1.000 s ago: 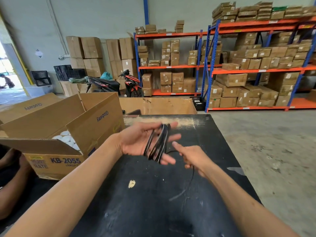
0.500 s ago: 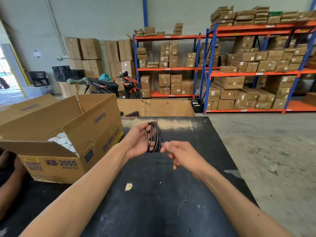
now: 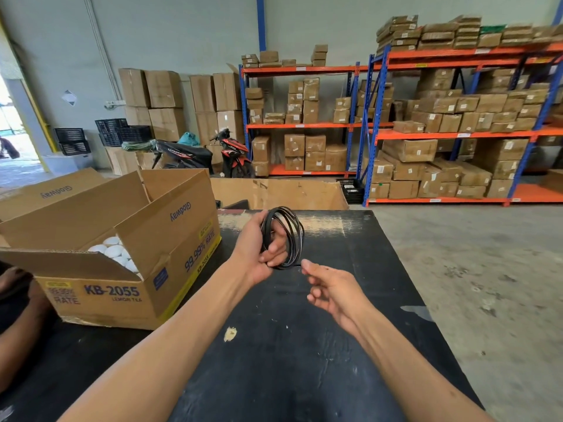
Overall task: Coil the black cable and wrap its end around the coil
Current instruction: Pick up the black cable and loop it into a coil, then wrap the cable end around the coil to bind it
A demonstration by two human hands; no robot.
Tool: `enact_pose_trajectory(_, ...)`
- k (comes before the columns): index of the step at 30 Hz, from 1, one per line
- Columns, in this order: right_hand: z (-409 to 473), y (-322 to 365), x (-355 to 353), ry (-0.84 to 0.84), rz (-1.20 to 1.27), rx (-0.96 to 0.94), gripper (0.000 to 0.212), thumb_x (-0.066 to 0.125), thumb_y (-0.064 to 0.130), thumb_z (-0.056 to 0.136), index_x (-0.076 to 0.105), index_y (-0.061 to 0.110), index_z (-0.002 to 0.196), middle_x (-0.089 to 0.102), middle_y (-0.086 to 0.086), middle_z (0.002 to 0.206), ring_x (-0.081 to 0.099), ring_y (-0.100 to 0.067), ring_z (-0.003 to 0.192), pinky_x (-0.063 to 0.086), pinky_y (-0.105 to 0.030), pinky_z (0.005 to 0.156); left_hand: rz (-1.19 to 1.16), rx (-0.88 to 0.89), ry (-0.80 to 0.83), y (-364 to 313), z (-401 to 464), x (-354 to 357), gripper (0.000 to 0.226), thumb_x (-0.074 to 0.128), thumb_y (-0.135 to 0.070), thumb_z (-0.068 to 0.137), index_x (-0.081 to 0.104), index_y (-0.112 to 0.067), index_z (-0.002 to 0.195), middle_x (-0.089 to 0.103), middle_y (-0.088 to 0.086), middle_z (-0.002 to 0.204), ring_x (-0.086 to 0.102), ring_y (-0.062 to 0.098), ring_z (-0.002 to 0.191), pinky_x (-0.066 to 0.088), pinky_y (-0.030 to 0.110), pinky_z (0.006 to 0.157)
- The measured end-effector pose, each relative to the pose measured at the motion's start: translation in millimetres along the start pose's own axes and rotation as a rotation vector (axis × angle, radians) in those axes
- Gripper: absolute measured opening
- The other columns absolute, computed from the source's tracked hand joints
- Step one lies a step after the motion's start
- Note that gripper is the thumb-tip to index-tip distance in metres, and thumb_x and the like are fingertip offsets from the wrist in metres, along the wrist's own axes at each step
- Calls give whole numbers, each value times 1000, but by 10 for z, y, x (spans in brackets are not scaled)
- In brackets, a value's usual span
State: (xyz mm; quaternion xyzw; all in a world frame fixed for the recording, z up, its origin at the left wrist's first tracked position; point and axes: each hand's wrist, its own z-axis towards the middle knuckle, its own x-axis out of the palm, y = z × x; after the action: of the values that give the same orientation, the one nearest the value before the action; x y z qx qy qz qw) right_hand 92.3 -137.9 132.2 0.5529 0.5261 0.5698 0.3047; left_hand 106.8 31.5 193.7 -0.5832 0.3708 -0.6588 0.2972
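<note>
Black cable [image 3: 297, 239], black table [image 3: 304, 360], brown box [image 3: 128, 269] with yellow stripe, orange-blue shelving [image 3: 377, 129].

The black cable [image 3: 285, 236] is sitting wound into several loose round loops, standing upright above the far middle of the dark surface [image 3: 274, 360], its end hidden.
</note>
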Motion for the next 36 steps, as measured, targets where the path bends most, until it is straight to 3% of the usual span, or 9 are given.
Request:
enact_pose_trajectory(4,-5,-9,52,-58,134,-61,27,76,31,89,72,6,97,64,0,77,53,-10,54,57,-25,56,-69,-62,77,126,-25,-20,71,29,-54,101,38,-15,43,30,2,31,18,10,20,5,20,36)
enact_pose_trajectory(7,-23,-34,134,-134,-27,-174,34,60,33,100,71,2,107,68,-8,97,61,-12,65,59,-26,60,-84,-59,82,212,-35,19,75,29,-57,100,34,-15,38,30,3,29,18,11,19,4,19,36)
enact_pose_trajectory(11,-83,-32,223,-156,-206,-253,49,34,53,105,72,22,112,78,-2,106,75,-13,92,62,-34,82,-86,-35,57,269,-49,-11,75,29,-57,100,33,-14,38,30,4,30,17,11,19,7,17,34)
enact_pose_trajectory(14,-123,-36,268,-106,-343,-294,50,37,69,95,71,35,109,77,5,106,71,-11,106,54,-40,97,-107,-19,84,279,-72,-44,74,33,-54,100,31,-13,39,29,4,29,18,11,19,8,16,33)
enact_pose_trajectory(19,-182,-17,298,-210,-479,-447,28,48,39,105,70,27,116,75,10,97,65,4,86,46,-16,77,-77,-9,36,288,-126,-97,73,33,-52,101,31,-12,40,28,4,30,16,12,21,16,17,30)
enact_pose_trajectory(23,-163,-63,342,-221,-808,-546,32,44,34,107,68,14,111,70,-5,95,65,-21,88,46,-32,75,-12,8,-182,329,-148,-117,71,29,-52,102,33,-12,44,31,5,35,16,14,24,22,23,32)
enact_pose_trajectory(27,-105,-85,322,-239,-1004,-607,32,44,22,107,64,10,129,63,-8,100,61,-27,97,39,-28,79,66,-24,-360,391,-141,-159,66,30,-55,101,46,-8,58,46,9,44,33,20,30,40,30,48)
enact_pose_trajectory(33,9,-6,192,-191,-1109,-514,27,44,16,105,68,14,118,54,-4,95,57,-25,93,34,-26,76,653,-28,-201,244,-201,-298,49,51,-56,94,65,-14,115,68,11,74,71,29,69,60,42,75)
enact_pose_trajectory(36,13,80,129,-133,-1147,-510,28,47,14,104,69,17,122,60,-8,97,56,-25,94,38,-27,79,983,105,-115,193,-198,-301,30,63,-44,92,72,-27,115,76,-1,90,71,14,82,55,31,80)
